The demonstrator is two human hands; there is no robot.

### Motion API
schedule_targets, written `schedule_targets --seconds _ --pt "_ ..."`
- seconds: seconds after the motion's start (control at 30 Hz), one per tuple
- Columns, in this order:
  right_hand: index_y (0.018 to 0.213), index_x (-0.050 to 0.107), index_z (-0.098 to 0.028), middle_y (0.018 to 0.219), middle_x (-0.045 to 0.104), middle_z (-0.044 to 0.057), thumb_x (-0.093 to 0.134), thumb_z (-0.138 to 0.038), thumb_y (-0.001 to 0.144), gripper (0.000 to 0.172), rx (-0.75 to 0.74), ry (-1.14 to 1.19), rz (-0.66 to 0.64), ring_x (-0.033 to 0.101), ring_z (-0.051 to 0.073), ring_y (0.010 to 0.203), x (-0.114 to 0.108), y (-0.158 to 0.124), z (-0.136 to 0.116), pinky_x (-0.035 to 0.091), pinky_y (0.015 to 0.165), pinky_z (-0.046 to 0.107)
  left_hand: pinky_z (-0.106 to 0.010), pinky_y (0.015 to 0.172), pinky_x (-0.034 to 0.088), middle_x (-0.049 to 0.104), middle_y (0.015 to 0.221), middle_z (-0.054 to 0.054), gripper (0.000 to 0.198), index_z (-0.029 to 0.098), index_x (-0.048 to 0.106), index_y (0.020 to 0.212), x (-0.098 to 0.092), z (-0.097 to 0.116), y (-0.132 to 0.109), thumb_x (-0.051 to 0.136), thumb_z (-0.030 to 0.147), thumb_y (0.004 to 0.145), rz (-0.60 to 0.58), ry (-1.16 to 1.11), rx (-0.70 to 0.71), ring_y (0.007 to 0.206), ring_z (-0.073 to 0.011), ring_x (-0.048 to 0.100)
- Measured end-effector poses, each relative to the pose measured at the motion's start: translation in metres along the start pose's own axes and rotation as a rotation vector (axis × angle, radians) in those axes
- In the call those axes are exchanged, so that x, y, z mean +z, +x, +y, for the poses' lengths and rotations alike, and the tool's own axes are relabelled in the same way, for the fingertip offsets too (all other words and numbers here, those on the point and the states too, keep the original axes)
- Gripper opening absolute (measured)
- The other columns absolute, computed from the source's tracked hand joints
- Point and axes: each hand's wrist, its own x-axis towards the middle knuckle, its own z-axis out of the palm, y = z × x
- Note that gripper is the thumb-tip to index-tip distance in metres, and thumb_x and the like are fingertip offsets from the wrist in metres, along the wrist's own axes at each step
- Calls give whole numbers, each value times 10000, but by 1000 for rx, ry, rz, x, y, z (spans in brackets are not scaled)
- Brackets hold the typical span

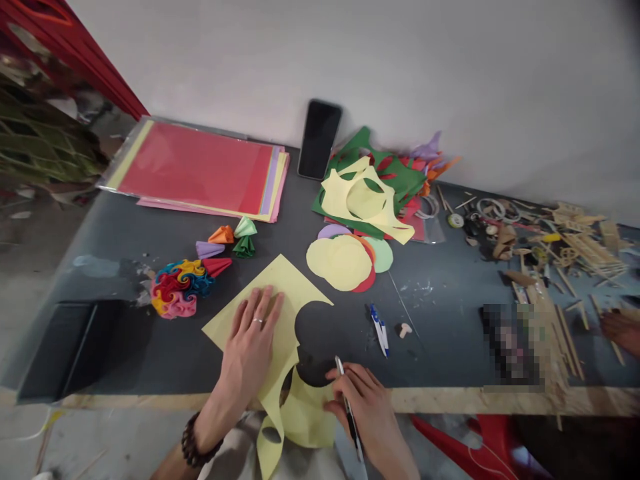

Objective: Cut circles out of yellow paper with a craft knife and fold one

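Observation:
My left hand (253,340) lies flat with fingers spread on a pale yellow paper sheet (265,297) that has round holes cut out of it. The sheet's lower part hangs over the table's front edge. My right hand (363,407) is closed around a pen-like tool (349,410), its tip near the sheet's cut edge. A pile of cut paper circles (345,260), mostly yellow, lies just beyond the sheet.
A stack of coloured paper sheets (200,170), a phone (319,139) leaning on the wall, green and yellow offcuts (370,187), folded paper cones (235,237), a multicoloured paper flower (177,288), a small blue-white tool (379,328). Wooden sticks (565,267) clutter the right; another person's hand (623,331) is there.

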Motion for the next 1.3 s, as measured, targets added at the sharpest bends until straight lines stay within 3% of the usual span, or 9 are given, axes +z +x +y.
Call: schedule_targets --seconds 0.1,0.2,0.3,0.43,0.67,0.9,1.07,1.17,1.3 --pt "786 565 -261 748 736 -27 540 -8 850 262 6 95 -55 730 182 777 -2 0 -2 591 722 315 -517 1297 382 364 1745 -79 789 289 216 1691 0 -2 -2 429 48 971 0 1 16 1627 -294 308" --pt "756 577 -257 782 737 -15 492 -65 909 259 97 360 -151 726 151 725 -1 1 -7 599 650 260 -509 1282 411 388 1733 -71 764 309 216 1690 -2 -5 -3 448 90 995 16 -7 20 1611 -285 349" --pt "708 546 -272 827 780 10 503 -190 919 231 261 493 10 722 166 638 10 -4 -9 590 524 258 -495 1274 425 412 1720 -64 765 325 203 1691 -3 -8 -4 444 94 1002 30 -3 8 1599 -272 375" --pt "725 488 -297 976 827 38 621 -296 812 159 419 368 221 764 239 729 16 -12 -2 629 586 351 -476 1286 407 397 1728 -56 781 316 223 1689 -2 -8 -6 424 54 981 23 18 1 1604 -267 364" --pt "790 494 -308 652 675 -60 675 -410 781 208 718 31 14 644 211 469 8 -32 -14 459 457 300 -477 1295 376 352 1748 -45 707 263 321 1664 0 -3 -7 446 79 993 -20 78 -28 1621 -283 328" --pt "887 547 -299 804 770 -28 729 -267 803 203 400 -2 21 763 227 663 25 -29 -36 594 557 317 -485 1284 383 380 1734 -70 721 248 329 1662 -2 -1 -6 460 68 976 -12 80 -24 1616 -298 339" --pt "847 659 -323 1200 825 -16 616 -90 813 239 51 -192 11 805 272 1056 23 -21 -36 712 771 425 -476 1278 387 382 1735 -77 706 253 353 1651 -3 -3 -6 465 72 978 -17 75 -17 1612 -293 350" --pt "870 735 -364 1188 830 -44 567 -67 866 342 -130 -219 18 821 228 982 22 -22 -33 730 728 388 -469 1276 383 395 1730 -72 680 252 370 1644 -3 -5 -7 472 92 990 0 64 -9 1606 -290 363" --pt "842 752 -383 951 853 -49 581 -46 880 380 -182 -68 77 814 182 806 9 -17 -24 717 727 335 -467 1186 474 442 1707 -66 613 287 411 1622 -4 -5 -12 484 164 1026 5 51 -7 1571 -298 427"
